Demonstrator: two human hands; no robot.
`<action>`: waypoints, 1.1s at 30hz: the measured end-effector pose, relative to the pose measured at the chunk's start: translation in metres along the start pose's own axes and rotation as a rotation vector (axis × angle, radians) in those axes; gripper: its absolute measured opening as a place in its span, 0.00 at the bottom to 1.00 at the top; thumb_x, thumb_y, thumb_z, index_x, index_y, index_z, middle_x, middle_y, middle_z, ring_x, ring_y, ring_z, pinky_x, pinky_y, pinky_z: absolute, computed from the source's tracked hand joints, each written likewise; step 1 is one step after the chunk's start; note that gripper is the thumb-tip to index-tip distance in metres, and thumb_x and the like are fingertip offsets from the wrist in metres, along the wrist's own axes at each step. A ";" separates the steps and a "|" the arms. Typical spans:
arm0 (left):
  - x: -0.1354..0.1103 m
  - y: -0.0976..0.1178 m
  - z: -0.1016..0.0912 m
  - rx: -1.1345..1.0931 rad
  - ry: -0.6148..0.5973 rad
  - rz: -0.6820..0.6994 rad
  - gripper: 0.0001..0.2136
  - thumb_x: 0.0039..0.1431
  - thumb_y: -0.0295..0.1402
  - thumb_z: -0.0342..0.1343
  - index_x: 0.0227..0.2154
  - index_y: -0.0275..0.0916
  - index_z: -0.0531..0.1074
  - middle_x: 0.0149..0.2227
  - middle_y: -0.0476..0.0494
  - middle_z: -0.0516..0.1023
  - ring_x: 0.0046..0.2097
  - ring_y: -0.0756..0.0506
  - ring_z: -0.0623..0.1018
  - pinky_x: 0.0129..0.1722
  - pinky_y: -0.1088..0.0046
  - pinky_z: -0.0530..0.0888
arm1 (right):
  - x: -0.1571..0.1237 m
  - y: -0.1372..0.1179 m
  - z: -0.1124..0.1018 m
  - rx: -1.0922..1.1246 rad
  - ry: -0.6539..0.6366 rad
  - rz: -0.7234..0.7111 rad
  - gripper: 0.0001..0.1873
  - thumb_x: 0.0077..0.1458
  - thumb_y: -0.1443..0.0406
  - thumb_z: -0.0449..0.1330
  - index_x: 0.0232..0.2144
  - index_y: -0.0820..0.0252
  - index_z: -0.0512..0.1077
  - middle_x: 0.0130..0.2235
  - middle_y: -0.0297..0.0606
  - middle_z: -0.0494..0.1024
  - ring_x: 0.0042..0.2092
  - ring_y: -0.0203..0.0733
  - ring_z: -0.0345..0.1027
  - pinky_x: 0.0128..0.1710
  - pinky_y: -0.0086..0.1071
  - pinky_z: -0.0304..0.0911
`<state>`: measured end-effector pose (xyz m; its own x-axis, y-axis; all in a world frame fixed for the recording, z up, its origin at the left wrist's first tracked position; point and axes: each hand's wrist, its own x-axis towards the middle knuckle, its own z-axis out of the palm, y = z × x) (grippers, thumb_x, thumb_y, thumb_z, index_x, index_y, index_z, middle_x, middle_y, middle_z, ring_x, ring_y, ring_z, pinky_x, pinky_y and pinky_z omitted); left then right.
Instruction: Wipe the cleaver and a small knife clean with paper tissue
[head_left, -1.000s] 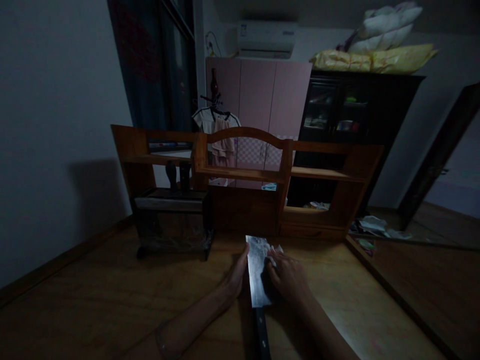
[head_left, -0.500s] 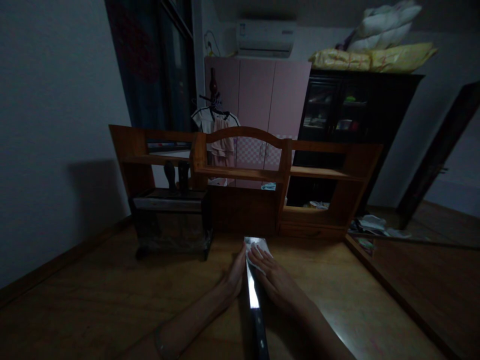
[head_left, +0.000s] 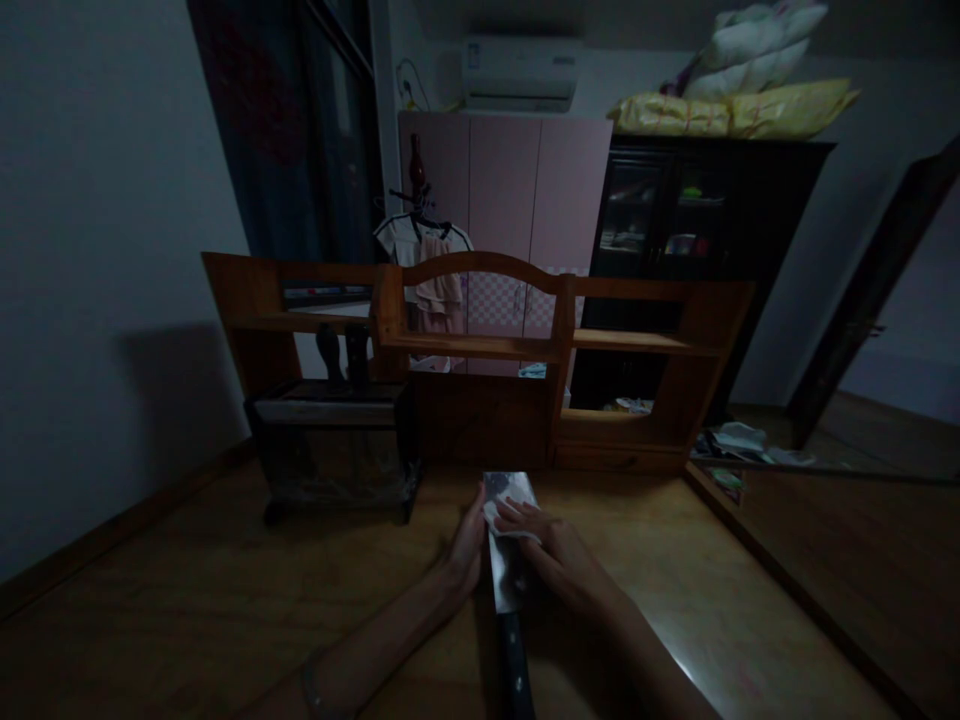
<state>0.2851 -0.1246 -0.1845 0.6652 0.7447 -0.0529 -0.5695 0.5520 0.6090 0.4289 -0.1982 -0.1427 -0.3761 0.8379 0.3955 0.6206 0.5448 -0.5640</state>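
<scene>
A cleaver (head_left: 505, 585) with a broad rectangular metal blade and a black riveted handle lies on the wooden tabletop (head_left: 247, 620), handle toward me. My left hand (head_left: 468, 545) is at the blade's left edge, its fingers closed along that side. Under the fingers of my right hand (head_left: 561, 552) is a white tissue or cloth (head_left: 496, 520), pressed flat on the upper half of the blade. Shadow hides the undersides of both hands. To the left stands a knife block (head_left: 334, 450) with two dark handles sticking up.
A wooden shelf rack (head_left: 480, 400) runs along the back of the table. A raised wooden edge (head_left: 795, 590) borders the right side, and a wall (head_left: 90, 250) rises on the left. Beyond are pink wardrobe doors (head_left: 499, 180) and a dark cabinet (head_left: 750, 220).
My right hand has slid the white tissue or cloth slightly down the blade toward the handle, baring more of the blade's far end. The camera view has shifted slightly.
</scene>
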 end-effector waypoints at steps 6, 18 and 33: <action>-0.003 0.002 0.006 0.026 -0.013 -0.012 0.24 0.62 0.47 0.45 0.46 0.29 0.72 0.44 0.31 0.77 0.53 0.36 0.73 0.59 0.56 0.60 | -0.001 0.001 -0.001 -0.024 0.016 0.033 0.21 0.63 0.62 0.47 0.57 0.50 0.63 0.60 0.35 0.63 0.62 0.46 0.54 0.62 0.46 0.50; 0.000 0.000 -0.005 0.038 -0.048 -0.012 0.29 0.61 0.52 0.44 0.46 0.28 0.72 0.45 0.30 0.77 0.52 0.36 0.73 0.58 0.57 0.61 | -0.002 -0.002 0.003 -0.024 -0.016 -0.007 0.22 0.64 0.62 0.45 0.60 0.49 0.58 0.63 0.32 0.57 0.64 0.45 0.48 0.63 0.47 0.48; -0.004 0.005 0.007 -0.019 -0.145 -0.006 0.27 0.64 0.48 0.42 0.52 0.29 0.68 0.51 0.33 0.73 0.56 0.38 0.69 0.60 0.62 0.59 | -0.001 0.017 -0.006 -0.170 0.056 0.115 0.22 0.62 0.64 0.46 0.57 0.53 0.65 0.60 0.35 0.63 0.60 0.45 0.58 0.59 0.39 0.55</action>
<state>0.2829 -0.1278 -0.1753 0.7307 0.6801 0.0592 -0.5733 0.5643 0.5941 0.4442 -0.1903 -0.1479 -0.2598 0.8886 0.3780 0.7662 0.4279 -0.4794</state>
